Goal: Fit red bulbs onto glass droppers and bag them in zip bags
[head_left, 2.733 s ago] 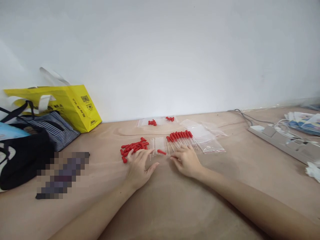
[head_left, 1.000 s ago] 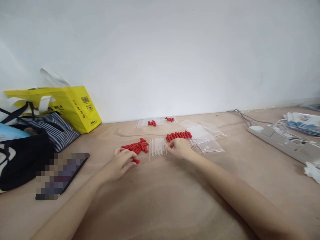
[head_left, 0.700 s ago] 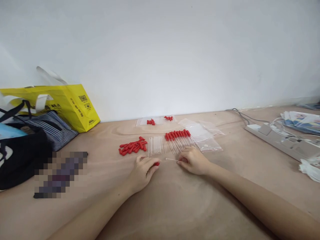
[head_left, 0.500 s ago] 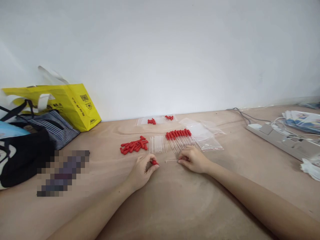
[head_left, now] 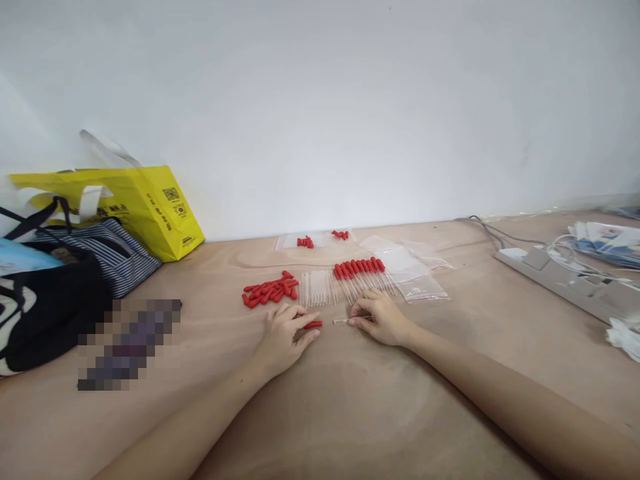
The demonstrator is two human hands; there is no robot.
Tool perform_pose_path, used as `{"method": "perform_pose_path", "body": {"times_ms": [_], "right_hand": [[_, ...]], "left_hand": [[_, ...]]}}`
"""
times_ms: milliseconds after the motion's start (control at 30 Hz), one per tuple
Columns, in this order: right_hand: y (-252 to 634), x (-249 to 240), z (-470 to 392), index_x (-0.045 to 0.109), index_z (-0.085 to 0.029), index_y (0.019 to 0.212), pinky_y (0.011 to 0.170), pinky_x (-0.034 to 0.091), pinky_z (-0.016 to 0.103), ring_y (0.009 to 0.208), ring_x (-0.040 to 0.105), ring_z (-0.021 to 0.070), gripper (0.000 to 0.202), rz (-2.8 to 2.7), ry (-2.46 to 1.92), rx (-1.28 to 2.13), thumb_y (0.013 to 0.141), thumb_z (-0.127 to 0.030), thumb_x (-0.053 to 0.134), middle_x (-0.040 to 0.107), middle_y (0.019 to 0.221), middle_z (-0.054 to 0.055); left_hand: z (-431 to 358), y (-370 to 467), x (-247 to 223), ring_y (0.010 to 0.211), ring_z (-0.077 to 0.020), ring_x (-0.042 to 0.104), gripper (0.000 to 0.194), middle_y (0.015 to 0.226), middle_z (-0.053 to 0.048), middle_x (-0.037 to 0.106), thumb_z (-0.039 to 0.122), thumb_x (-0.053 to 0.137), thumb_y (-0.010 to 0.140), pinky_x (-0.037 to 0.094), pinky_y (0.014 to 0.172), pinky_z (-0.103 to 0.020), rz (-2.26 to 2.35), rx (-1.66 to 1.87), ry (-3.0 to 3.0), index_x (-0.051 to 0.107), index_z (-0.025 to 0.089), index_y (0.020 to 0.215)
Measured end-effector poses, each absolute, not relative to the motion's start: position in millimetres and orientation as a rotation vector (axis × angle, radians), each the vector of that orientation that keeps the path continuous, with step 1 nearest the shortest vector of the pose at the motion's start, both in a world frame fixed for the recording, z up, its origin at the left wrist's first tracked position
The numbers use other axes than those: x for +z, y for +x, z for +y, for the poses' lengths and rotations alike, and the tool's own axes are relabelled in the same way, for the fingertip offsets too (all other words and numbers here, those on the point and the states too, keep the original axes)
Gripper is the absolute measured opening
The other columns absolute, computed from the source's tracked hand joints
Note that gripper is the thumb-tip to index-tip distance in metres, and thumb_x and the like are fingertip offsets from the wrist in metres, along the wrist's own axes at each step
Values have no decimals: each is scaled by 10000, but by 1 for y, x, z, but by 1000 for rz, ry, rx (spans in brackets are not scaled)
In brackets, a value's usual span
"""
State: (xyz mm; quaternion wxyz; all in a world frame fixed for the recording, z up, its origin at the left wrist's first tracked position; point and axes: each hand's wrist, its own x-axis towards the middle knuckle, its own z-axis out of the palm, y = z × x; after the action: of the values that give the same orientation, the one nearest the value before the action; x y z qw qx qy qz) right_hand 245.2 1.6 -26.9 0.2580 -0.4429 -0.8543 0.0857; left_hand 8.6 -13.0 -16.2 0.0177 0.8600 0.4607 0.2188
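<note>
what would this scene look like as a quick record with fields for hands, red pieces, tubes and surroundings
left hand: at a single red bulb, grip unclear
right hand: pinching a thin clear tube
red pile: loose bulbs, left of the bare tubes
red-capped tubes: in a row, right of the bare tubes
far left: yellow bag
far right: power strip

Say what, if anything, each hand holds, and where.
Right hand: clear tube, pinched near its leftward end. Left hand: red bulb between thumb and fingers; whether gripped, cannot tell.
</note>
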Motion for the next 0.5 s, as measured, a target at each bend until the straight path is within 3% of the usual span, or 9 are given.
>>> {"method": "perform_pose_path", "body": {"times_ms": [233,367,500], "right_hand": [[242,-29,-3,528,-180,769,720,238,302,798,481,147,87,-2219,-1286,125,810,-248,490,592,790,9],[239,-29,-5,531,-178,777,748,219,314,785,497,134,87,-2157,-1219,110,821,-220,469,617,789,3],[233,-29,-9,573,-205,908,752,211,321,800,491,140,146,-2157,-1119,89,842,-237,446,635,815,15]], "left_hand": [[-14,22,-13,812,-173,510,132,807,2,631,165,448,814,237,788,-400,1448,765,2748,570,210,789],[-10,27,-15,836,-179,538,124,822,2,649,169,437,817,168,885,-462,1422,848,2742,526,215,890],[-6,28,-17,862,-179,560,225,834,-4,663,171,417,832,104,935,-494,1346,883,2784,510,229,1028]]}}
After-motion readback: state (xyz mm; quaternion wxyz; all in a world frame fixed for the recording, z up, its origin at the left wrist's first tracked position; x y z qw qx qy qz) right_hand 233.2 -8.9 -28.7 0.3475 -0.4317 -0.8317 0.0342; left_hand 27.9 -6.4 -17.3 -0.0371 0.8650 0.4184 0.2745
